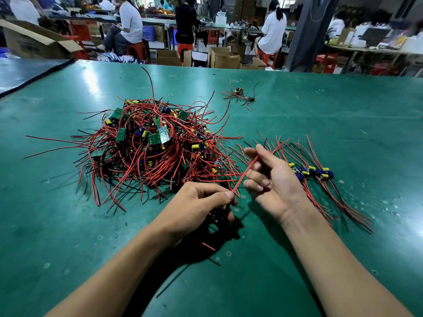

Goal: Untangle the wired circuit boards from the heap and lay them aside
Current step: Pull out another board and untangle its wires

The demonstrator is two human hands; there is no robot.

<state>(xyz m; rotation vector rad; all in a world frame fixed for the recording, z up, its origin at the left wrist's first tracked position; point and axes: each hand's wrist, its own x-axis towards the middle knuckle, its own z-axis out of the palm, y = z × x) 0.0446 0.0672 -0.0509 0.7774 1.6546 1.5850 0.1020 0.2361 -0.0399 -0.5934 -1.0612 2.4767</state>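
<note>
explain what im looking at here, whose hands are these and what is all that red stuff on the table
This is one picture from a camera worn on a person's head, looking down at their own bare hands. On the green table lies a heap of small circuit boards tangled in red and black wires. To the right is a row of sorted boards already laid aside; a few more lie farther back. The left hand pinches a board and a red wire, which runs up through the right hand.
</note>
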